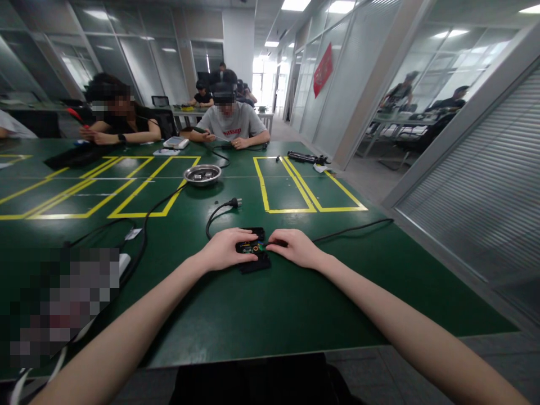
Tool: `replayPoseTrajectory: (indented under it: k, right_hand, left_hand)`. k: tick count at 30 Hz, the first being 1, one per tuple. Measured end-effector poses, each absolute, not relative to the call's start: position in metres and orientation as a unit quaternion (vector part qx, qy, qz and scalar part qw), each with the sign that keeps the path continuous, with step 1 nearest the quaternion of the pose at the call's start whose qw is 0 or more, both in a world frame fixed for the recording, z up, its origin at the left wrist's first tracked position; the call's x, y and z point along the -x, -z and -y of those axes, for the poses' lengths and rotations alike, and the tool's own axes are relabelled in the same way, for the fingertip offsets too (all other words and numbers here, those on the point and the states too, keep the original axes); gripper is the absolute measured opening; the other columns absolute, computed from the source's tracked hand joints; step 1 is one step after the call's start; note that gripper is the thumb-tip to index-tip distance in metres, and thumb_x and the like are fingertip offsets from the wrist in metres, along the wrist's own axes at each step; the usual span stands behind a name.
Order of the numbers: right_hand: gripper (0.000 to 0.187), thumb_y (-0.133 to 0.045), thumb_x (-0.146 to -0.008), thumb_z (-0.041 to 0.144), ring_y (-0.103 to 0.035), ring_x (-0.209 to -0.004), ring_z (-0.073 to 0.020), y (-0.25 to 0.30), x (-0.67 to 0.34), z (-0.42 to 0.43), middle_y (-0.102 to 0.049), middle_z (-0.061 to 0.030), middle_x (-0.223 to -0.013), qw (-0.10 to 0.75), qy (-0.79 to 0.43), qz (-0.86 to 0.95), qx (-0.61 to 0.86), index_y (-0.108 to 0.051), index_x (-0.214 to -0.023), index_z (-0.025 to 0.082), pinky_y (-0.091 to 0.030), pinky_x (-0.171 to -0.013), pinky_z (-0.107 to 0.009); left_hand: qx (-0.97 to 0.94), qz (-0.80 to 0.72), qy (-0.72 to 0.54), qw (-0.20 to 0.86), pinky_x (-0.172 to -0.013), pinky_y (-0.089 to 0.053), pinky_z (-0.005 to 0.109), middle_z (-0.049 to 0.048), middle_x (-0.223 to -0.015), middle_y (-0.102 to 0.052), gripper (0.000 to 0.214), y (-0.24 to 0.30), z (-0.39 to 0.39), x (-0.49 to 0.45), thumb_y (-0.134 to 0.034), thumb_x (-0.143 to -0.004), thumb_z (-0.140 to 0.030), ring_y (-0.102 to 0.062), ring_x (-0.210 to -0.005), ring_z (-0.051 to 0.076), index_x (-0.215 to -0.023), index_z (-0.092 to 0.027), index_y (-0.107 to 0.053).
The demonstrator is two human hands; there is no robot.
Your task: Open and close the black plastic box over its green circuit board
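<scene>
My left hand (225, 248) grips a small opened black plastic case from the left, fingers along its far side and thumb along its near side. Inside lies a green circuit board (260, 247) with small components. My right hand (295, 247) is closed in a pinch at the board's right end, on the end of a thin black cable (352, 229) that runs off to the right. The exact contact is hidden by the fingers. A flat black cover piece (255, 264) lies against the near side of the case. Beyond my left hand, a black cord ends in a power plug (236, 203).
A metal bowl (202, 175) with small metal parts stands further back on the green table (295, 315). Yellow tape (291, 211) marks rectangles. Black tools (306, 158) lie at the far right. A blurred-out object is at left. Two people (230, 118) sit opposite, working.
</scene>
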State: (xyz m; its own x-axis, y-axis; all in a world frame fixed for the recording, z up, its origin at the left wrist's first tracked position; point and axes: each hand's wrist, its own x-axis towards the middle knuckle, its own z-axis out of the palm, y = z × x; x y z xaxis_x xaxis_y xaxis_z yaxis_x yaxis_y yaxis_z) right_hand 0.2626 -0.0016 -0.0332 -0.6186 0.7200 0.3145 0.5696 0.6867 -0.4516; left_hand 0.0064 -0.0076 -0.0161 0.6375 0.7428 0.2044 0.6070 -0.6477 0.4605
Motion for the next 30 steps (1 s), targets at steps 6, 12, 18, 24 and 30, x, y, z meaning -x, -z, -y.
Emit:
replayPoseTrajectory:
  k: [6, 12, 18, 24, 30]
  right_hand:
    - [0.014, -0.068, -0.095, 0.031, -0.062, -0.073, -0.0158, 0.036, -0.265, -0.002, -0.07, -0.0029, -0.081, 0.254, -0.128, 0.888, 0.361, -0.069, -0.086, 0.02, -0.042, -0.067, -0.025]
    - [0.012, -0.072, -0.092, 0.028, -0.063, -0.073, -0.0159, 0.038, -0.262, -0.003, -0.071, -0.0029, -0.081, 0.263, -0.109, 0.877, 0.387, -0.068, -0.084, 0.019, -0.041, -0.066, -0.025]
    - [0.012, -0.071, -0.093, 0.028, -0.062, -0.07, -0.015, 0.04, -0.261, -0.003, -0.07, -0.0019, -0.081, 0.268, -0.105, 0.875, 0.391, -0.068, -0.084, 0.02, -0.04, -0.064, -0.025]
    - [0.013, -0.069, -0.094, 0.029, -0.062, -0.069, -0.0152, 0.039, -0.26, -0.002, -0.07, -0.0019, -0.081, 0.275, -0.112, 0.868, 0.399, -0.068, -0.084, 0.02, -0.041, -0.064, -0.025]
    - [0.012, -0.067, -0.095, 0.029, -0.064, -0.075, -0.0166, 0.039, -0.26, -0.002, -0.071, -0.0037, -0.086, 0.298, -0.112, 0.863, 0.392, -0.068, -0.086, 0.02, -0.045, -0.068, -0.026]
  left_hand:
    - [-0.867, -0.431, -0.175, 0.176, -0.103, -0.052, 0.038, 0.0086, -0.137, -0.068, 0.051, 0.014, 0.006, -0.01, -0.078, -0.083, -0.051, -0.068, -0.122, 0.03, -0.127, -0.027, -0.073]
    - [-0.851, -0.433, -0.231, 0.187, -0.102, -0.053, 0.038, 0.0077, -0.125, -0.075, 0.051, 0.024, 0.004, -0.011, -0.081, -0.079, -0.048, -0.07, -0.116, 0.029, -0.123, -0.024, -0.075]
    - [-0.84, -0.398, -0.33, 0.164, -0.097, -0.054, 0.038, 0.0087, -0.113, -0.077, 0.036, 0.02, 0.001, -0.007, -0.073, -0.086, -0.048, -0.07, -0.107, 0.026, -0.109, -0.021, -0.076]
    - [-0.845, -0.469, -0.252, 0.056, -0.065, -0.042, 0.029, 0.0032, -0.073, -0.063, 0.042, 0.009, -0.005, 0.007, -0.048, -0.099, -0.045, -0.059, -0.07, 0.018, -0.067, -0.02, -0.06]
    - [-0.855, -0.497, -0.142, 0.054, -0.056, -0.026, 0.029, 0.0033, -0.063, -0.06, 0.051, 0.01, -0.008, 0.005, -0.041, -0.1, -0.048, -0.05, -0.059, 0.017, -0.059, -0.019, -0.055]
